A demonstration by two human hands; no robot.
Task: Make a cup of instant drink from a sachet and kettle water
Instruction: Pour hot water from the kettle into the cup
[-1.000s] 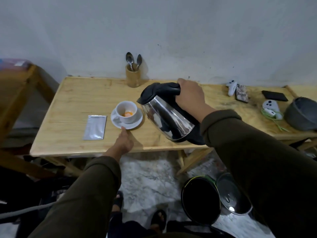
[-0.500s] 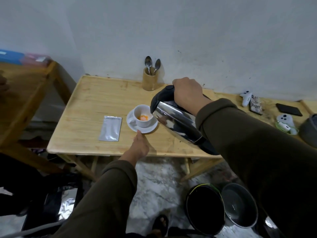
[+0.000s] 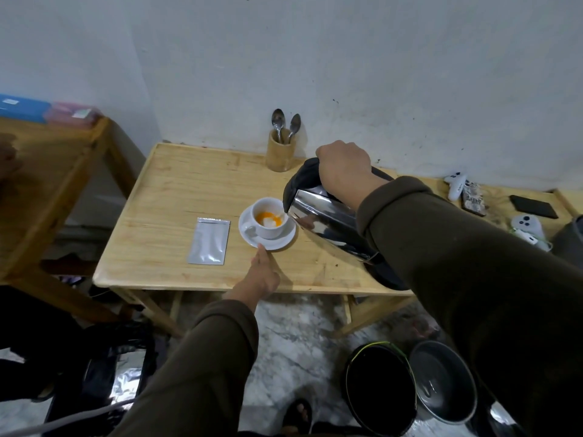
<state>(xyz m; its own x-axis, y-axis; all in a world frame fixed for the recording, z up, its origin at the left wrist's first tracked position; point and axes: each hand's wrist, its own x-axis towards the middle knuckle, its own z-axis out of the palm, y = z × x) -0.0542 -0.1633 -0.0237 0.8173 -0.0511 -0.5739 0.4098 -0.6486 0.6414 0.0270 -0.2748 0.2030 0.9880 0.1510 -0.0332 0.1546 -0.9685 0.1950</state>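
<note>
A white cup (image 3: 270, 230) with orange powder and some liquid inside stands on a white saucer (image 3: 249, 236) on the wooden table (image 3: 176, 197). My right hand (image 3: 344, 170) grips the black handle of a steel kettle (image 3: 331, 227), tilted with its spout over the cup's rim. My left hand (image 3: 260, 275) rests on the table with a fingertip touching the saucer's near edge. A silver sachet (image 3: 209, 240) lies flat to the left of the saucer.
A bamboo holder with two spoons (image 3: 280, 146) stands at the table's back edge. Game controllers (image 3: 456, 186), a phone (image 3: 533, 206) and a grey item lie at the right end. A black pot (image 3: 380, 387) and a lid (image 3: 443, 384) sit on the floor. Another wooden table (image 3: 47, 159) stands left.
The kettle has moved left and tipped further, its spout now over the cup. White liquid shows in the cup beside the orange powder. My left hand stays at the saucer.
</note>
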